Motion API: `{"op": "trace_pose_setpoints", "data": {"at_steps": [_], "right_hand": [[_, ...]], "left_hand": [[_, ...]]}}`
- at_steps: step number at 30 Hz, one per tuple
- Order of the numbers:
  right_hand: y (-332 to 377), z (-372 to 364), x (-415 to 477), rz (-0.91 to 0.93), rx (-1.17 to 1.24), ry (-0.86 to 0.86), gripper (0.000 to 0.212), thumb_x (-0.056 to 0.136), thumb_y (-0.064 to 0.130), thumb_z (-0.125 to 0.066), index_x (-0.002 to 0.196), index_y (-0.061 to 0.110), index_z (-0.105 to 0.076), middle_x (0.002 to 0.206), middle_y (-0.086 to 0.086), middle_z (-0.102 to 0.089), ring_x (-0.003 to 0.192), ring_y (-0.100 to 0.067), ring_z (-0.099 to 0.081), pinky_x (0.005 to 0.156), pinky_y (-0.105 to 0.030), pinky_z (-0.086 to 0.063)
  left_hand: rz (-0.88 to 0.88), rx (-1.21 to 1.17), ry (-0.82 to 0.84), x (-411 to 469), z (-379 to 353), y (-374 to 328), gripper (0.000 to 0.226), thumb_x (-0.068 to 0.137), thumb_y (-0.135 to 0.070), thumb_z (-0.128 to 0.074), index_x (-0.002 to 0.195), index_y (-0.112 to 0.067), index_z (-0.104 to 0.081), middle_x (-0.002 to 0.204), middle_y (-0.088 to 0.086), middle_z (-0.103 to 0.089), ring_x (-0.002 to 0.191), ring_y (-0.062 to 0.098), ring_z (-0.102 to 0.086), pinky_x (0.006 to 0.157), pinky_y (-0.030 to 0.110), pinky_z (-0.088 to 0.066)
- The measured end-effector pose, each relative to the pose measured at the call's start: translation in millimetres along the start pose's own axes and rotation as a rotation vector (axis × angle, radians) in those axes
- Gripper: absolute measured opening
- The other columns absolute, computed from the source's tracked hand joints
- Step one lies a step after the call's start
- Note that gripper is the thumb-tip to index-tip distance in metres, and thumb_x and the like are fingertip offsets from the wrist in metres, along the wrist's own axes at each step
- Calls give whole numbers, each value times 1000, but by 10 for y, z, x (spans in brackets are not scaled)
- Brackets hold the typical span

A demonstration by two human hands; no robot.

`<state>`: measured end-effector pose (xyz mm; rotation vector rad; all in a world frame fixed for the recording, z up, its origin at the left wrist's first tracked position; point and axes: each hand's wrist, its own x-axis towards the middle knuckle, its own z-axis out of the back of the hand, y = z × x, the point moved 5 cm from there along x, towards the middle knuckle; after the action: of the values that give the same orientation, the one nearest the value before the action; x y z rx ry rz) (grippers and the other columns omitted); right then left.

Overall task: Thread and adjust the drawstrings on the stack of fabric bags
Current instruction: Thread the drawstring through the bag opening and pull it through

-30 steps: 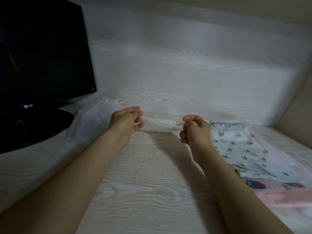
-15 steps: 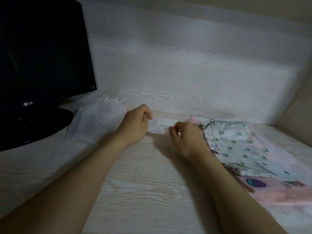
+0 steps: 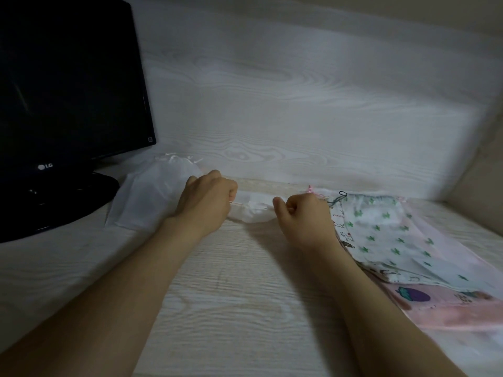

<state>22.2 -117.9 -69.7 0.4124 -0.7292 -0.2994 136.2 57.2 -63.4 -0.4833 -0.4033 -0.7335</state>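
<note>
A small white fabric bag [image 3: 254, 209] lies on the desk between my hands. My left hand [image 3: 206, 202] grips its left end with curled fingers, and a thin drawstring shows at the knuckles. My right hand [image 3: 302, 216] is fisted at the bag's right end and seems to pinch it. To the right lies a stack of fabric bags; the top one is white with green cactus prints [image 3: 381, 232], over pink printed ones [image 3: 446, 303]. A dark drawstring loop [image 3: 341, 194] sticks out at the cactus bag's top.
A black monitor [image 3: 68, 85] on its stand [image 3: 68, 202] fills the left. A larger white sheer bag [image 3: 147, 194] with ribbon ties lies beside the stand. The wood-grain desk [image 3: 231, 308] meets a wood-grain back panel [image 3: 299, 118]; a beige side wall rises at far right.
Both hands came down from holding a string stretched in the air to the desk surface. They now hold the small white bag's ends, fists closer together.
</note>
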Motion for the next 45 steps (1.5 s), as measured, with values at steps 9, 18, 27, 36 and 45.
{"op": "trace_pose_setpoints", "data": {"at_steps": [9,18,27,36,45], "right_hand": [[-56,45,12,-76,-17,-12,60,98,33,-58,50,12,-28,44,0,-29,47,-22,-34,50,-33,-26],[75,22,-74,75,116,198,32,86,33,-54,62,14,-49,59,4,-52,57,-12,-46,56,-33,-37],[-67,-61,-27,94,1,111,12,91,38,-74,94,26,-76,118,-4,-44,97,-10,-53,82,-33,-52],[-129,5,-11,-39,-113,34,10,91,37,-69,88,29,-75,68,9,-64,75,-22,-67,67,-36,-58],[10,80,-11,64,12,-174,10,95,19,-60,97,21,-69,58,4,-63,56,-22,-61,64,-42,-55]], "left_hand": [[-72,26,-16,-12,64,-55,41,86,7,-54,69,-29,-47,91,-1,-47,78,24,-48,85,36,-38],[-21,-146,-25,-36,98,70,30,87,-15,-56,58,-9,-49,75,1,-55,70,22,-55,63,32,-38],[-154,-130,-119,-20,98,33,9,89,-13,-71,86,-21,-73,96,-6,-55,95,17,-56,91,42,-52],[-139,-23,-189,-26,148,-2,10,97,-23,-74,102,-28,-81,100,-4,-47,95,23,-52,83,34,-41],[-85,-24,-211,-60,168,-85,16,104,-30,-59,110,-29,-74,91,-7,-73,83,20,-66,68,33,-46]]}}
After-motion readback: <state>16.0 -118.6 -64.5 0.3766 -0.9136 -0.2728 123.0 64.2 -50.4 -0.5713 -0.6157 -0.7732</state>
